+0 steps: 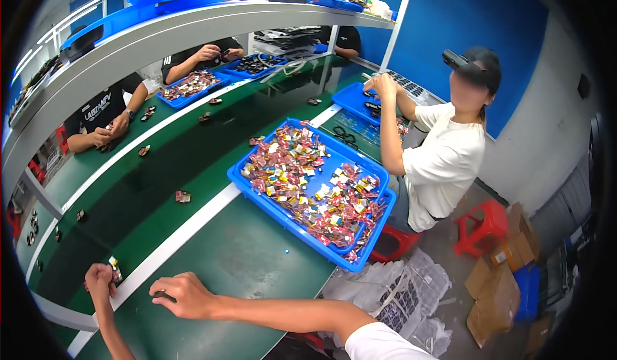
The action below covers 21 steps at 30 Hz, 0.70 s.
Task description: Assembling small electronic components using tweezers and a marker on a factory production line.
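Head view: left hand [100, 279] seen over dark belt [154, 186], fingers curled, small packet [116, 271] at fingertips; whether gripped, cannot be told. Right hand [186, 296] held over green table [257, 263], thumb and forefinger narrowly parted; whether anything held, cannot be told. Blue tray [332, 163], with packets [279, 167] heaped, laid across white rail [186, 238]

Packets [182, 196] dot the green table [151, 219].

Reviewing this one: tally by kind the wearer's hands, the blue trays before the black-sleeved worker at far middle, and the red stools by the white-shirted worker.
Wearer's hands: 2 (left hand, right hand)
Blue trays: 2 (tray of colourful packets, tray of black parts)
Red stools: 2 (occupied stool, vacant stool)
Total: 6
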Motion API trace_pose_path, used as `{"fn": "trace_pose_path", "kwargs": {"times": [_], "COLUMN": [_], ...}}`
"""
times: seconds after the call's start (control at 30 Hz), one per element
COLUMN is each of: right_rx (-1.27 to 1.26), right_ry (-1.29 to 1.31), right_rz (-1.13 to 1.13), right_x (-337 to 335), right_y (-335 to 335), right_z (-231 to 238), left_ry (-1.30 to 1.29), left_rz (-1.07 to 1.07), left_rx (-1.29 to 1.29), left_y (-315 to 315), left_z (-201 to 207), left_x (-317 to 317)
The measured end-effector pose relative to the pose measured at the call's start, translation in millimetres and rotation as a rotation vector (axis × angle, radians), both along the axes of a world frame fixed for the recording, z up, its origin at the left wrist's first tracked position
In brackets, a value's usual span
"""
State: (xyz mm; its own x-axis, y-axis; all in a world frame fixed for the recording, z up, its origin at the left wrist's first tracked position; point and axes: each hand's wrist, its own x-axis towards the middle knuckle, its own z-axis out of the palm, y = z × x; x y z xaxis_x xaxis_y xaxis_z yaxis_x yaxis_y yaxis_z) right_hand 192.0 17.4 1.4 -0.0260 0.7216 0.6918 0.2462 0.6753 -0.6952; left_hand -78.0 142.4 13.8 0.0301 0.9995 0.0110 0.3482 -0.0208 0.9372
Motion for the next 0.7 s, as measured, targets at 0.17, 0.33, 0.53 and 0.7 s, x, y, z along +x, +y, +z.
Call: {"fn": "trace_pose_path", "kwargs": {"times": [0.17, 0.33, 0.53, 0.7], "right_rx": [-0.131, -0.421, -0.581, -0.551], "right_ry": [0.104, 0.188, 0.393, 0.272], "right_rz": [-0.009, 0.005, 0.088, 0.153], "right_x": [-3, -10, 10, 0], "right_y": [1, 3, 11, -2], "right_z": [3, 4, -1, 16], "left_ry": [-0.108, -0.266, -0.341, -0.404], "left_rz": [0.109, 0.213, 0.226, 0.216], "left_rx": [-0.058, -0.127, -0.064, -0.012], "left_y": [-58, -116, -127, -133], "left_z": [-23, 2, 2, -4], "left_x": [-1, 37, 72, 68]}}
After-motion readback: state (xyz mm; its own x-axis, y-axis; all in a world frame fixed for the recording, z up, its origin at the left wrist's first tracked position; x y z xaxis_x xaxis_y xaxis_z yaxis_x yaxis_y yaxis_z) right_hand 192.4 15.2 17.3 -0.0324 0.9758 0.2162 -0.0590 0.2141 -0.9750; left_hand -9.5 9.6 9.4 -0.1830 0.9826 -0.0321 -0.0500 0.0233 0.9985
